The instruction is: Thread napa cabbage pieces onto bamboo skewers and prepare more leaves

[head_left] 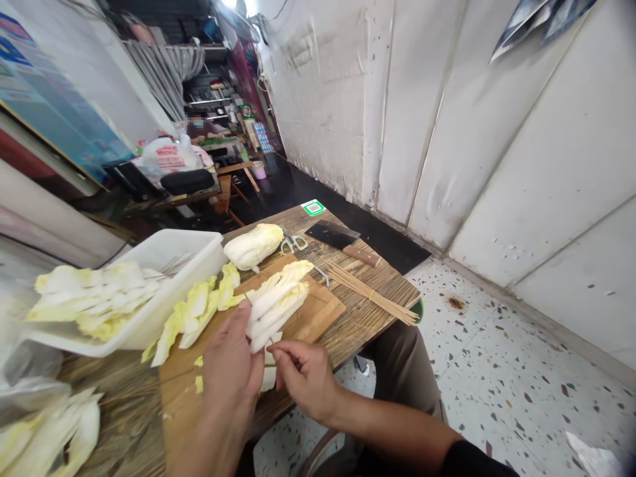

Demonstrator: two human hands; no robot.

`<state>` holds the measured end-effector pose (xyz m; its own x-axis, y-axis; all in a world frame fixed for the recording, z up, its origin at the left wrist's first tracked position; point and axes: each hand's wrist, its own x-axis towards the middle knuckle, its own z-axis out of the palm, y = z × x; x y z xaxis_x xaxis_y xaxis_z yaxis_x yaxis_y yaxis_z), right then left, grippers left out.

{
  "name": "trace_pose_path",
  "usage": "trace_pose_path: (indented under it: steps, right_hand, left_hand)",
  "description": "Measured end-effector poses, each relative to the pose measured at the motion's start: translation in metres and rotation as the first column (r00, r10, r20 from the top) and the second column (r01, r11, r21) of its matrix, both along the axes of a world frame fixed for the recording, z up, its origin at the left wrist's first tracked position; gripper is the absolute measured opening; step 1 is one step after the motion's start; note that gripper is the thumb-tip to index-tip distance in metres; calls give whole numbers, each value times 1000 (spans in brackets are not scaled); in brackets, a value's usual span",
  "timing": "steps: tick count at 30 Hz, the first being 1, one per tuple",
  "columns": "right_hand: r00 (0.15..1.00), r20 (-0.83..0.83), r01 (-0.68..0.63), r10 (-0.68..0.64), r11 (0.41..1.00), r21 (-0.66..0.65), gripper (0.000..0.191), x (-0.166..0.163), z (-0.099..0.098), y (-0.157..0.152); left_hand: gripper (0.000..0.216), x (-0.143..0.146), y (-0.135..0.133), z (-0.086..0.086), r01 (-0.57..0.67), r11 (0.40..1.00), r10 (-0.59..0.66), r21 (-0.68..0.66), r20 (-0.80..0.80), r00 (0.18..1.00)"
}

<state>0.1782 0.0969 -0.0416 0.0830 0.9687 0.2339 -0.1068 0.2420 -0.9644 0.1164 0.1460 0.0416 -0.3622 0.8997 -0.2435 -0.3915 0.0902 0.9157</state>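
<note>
Hands at wooden table, speckled floor and white wall alongside.

Bright, even light on the smooth white wall panels; white glare from a lamp at top; dim beyond the brown wooden table's far edge; translucent plastic bag by its left edge blurred; bare left hand, bare right hand readable; wide-angle stretch at frame sides.

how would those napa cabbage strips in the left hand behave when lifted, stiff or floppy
The napa cabbage strips will likely feel fairly stiff along their thick white ribs, yet floppier at the frilly yellow tips. Being layered, they may shift against one another if the left hand loosens.
</note>
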Motion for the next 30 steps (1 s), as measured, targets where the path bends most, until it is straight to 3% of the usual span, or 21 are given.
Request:
trace_pose_path:
  steps: [5,12,30]
  right_hand:
    - [998,4,69,-69,998,-10,25,-6,4,1]
    - [973,104,199,-207,977,80,29,-5,2,-1]
    - [952,84,286,-293,954,87,30,-4,-7,3]
  left_hand:
    - [8,11,3,-3,-72,997,73,38,-26,997]
    - [10,15,4,-15,-23,998,26,55,-42,999]
    - [15,24,8,-26,15,999,-11,40,-110,994]
